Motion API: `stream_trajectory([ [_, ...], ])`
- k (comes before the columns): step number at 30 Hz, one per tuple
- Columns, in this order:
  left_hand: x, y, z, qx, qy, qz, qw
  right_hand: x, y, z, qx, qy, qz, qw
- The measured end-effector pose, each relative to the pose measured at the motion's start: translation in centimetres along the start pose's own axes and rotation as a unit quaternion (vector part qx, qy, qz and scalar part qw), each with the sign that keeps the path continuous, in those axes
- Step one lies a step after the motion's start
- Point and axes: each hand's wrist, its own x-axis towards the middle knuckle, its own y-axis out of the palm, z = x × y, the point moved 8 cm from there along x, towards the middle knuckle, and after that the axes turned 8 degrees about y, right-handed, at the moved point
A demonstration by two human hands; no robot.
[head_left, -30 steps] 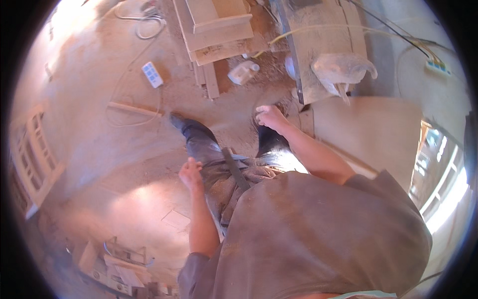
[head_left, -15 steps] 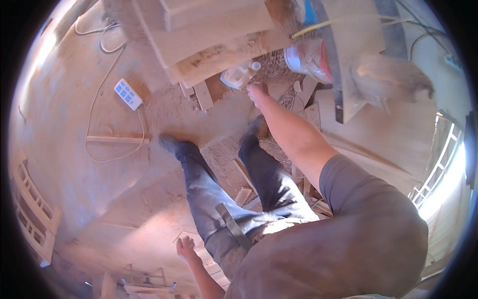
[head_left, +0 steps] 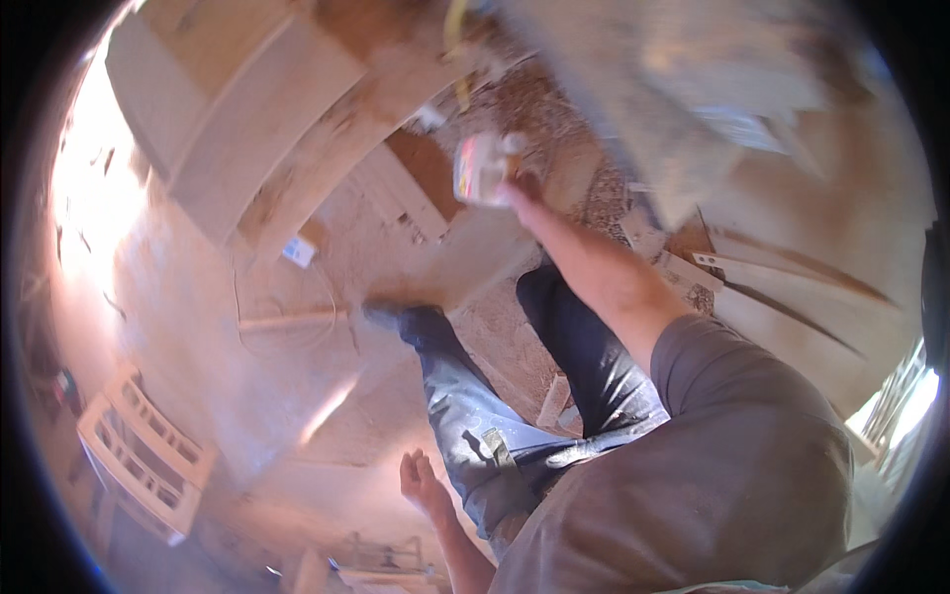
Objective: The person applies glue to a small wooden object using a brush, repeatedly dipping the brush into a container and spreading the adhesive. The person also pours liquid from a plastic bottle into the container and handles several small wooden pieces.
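Note:
My right hand [head_left: 522, 190] is closed round the handle side of a whitish plastic jug [head_left: 479, 170] with a pale cap and a pink and yellow label. The jug is smeared by motion and appears held above the dusty floor. My right arm reaches out ahead of me. Beside my left thigh hangs my left hand [head_left: 421, 482], its fingers loosely bent and apart, with nothing seen in it.
Wooden boards [head_left: 381, 188] lie by a large wooden piece at the upper left. A power strip [head_left: 298, 250] and cable are on the floor. A slatted wooden frame [head_left: 143, 460] stands left. Panels [head_left: 792, 297] lie right; wood scraps and shavings lie by my feet.
The jug, beside my right hand near the floor before, is now in its grip and appears lifted. The view has turned, shifting the surroundings. My left hand still hangs at my side.

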Motion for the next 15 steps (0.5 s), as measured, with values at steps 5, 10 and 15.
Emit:
stream_trajectory([
  [5, -3.5, 15.0, -21.5, 0.136, 0.353, 0.161, 0.912, -16.9, -8.8, 3.8, -0.225, -0.216, -0.034, 0.95],
  [10, -16.1, 21.6, -36.5, 0.267, 0.623, 0.196, 0.708, -35.0, -23.8, 9.0, -0.208, -0.329, -0.025, 0.921],
  [15, -24.7, 22.8, -39.4, 0.29, 0.683, 0.289, 0.604, -42.6, -35.1, 9.5, -0.185, -0.331, 0.029, 0.925],
])
